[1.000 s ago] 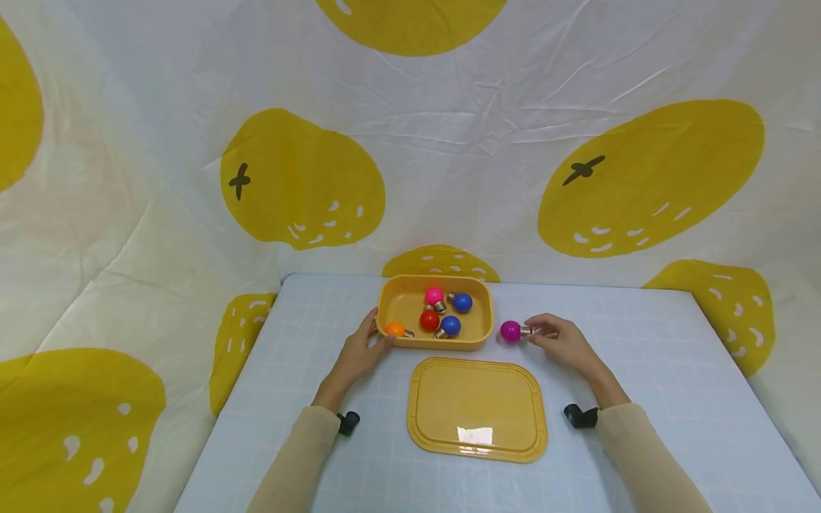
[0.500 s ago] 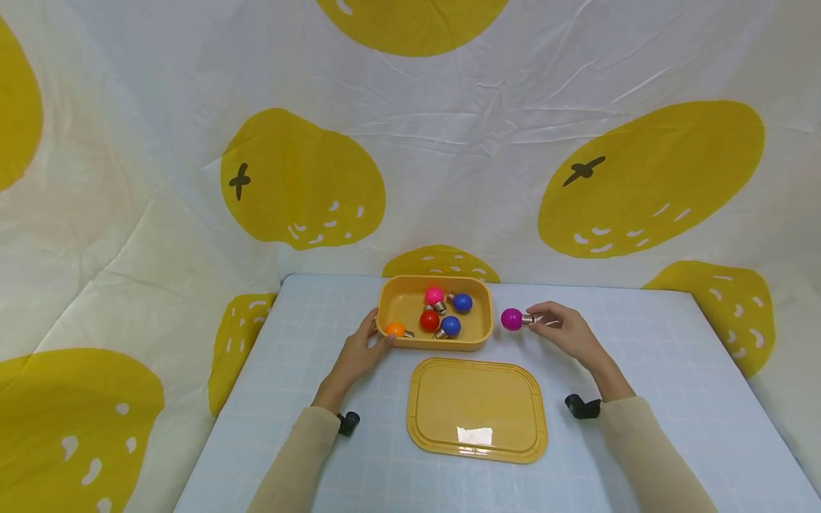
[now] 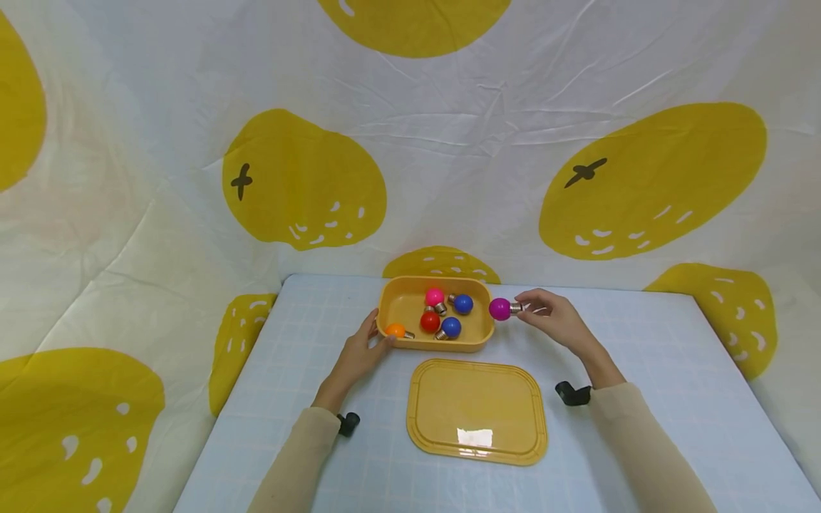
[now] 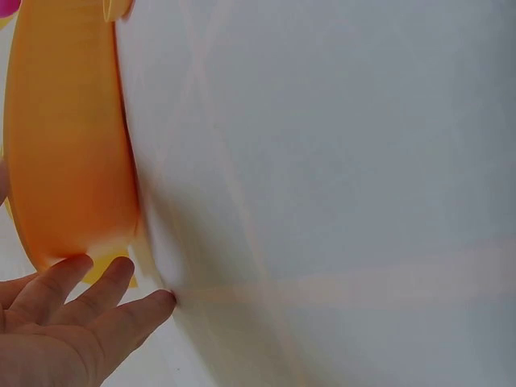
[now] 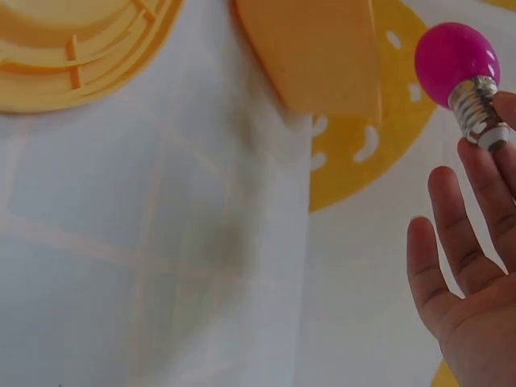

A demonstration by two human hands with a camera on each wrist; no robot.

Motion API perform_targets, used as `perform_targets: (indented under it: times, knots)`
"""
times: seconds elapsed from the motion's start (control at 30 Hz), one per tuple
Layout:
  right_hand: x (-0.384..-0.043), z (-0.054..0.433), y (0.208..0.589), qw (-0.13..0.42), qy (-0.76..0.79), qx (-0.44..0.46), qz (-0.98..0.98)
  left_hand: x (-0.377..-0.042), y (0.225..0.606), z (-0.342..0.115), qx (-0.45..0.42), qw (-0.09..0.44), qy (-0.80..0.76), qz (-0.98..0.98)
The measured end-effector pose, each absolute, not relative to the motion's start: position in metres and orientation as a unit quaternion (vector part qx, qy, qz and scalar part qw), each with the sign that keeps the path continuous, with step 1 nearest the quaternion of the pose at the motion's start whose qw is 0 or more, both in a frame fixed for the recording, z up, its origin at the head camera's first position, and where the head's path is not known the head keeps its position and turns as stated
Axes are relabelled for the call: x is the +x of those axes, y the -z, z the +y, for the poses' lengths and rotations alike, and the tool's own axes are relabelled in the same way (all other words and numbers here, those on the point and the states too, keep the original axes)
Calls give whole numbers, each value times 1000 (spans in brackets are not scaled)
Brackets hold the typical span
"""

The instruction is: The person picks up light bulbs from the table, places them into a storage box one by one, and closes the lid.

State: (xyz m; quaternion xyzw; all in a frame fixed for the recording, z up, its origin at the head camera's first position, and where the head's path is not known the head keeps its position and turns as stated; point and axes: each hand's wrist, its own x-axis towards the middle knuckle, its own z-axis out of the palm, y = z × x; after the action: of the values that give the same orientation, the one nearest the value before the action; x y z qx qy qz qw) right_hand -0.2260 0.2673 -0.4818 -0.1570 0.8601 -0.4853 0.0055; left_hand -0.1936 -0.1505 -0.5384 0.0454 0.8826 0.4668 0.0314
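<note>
A magenta light bulb (image 3: 499,308) is pinched by its metal screw base between the thumb and fingertips of my right hand (image 3: 553,317). It is held in the air at the right end of a yellow plastic box (image 3: 442,345). In the right wrist view the bulb (image 5: 456,64) points away from the fingers, and the other fingers are spread. My left hand (image 3: 355,356) grips the box's near left corner, thumb at the front wall and fingers at the left end. Inside lie a pink bulb (image 3: 434,296), a red bulb (image 3: 430,323), two blue bulbs (image 3: 452,327) and an orange bulb (image 3: 395,330).
A flat yellow lid (image 3: 476,411) lies on the table in front of the box. The table (image 3: 661,385) has a pale blue checked cover. Behind it hangs a white cloth (image 3: 462,178) with yellow fruit prints.
My right hand has raised the magenta bulb off the table and brought it leftward to the box's right rim. The left hand and the box have stayed in place.
</note>
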Motion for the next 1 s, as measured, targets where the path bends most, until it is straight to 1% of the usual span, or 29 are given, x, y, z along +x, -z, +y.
perform_targets:
  times: [0.1,0.2,0.37,0.47,0.67,1.0]
  knots:
    - [-234,265,486,0,489,-172,855,-193,539,-151,45,33,-466,883]
    - [-239,257,481,-7,493,-189,849,-194,539,-151,43,33,-466,883]
    - [-241,237,457,-4,494,-214,843,-194,539,-151,44,32,-467,883]
    - [-246,229,451,5,496,-220,840,-195,540,-151,44,32,-466,883]
    - [-265,224,462,6,495,-229,838,-196,540,-151,49,33,-469,881]
    - [-278,207,460,12,492,-243,836,-195,537,-151,43,34,-463,885]
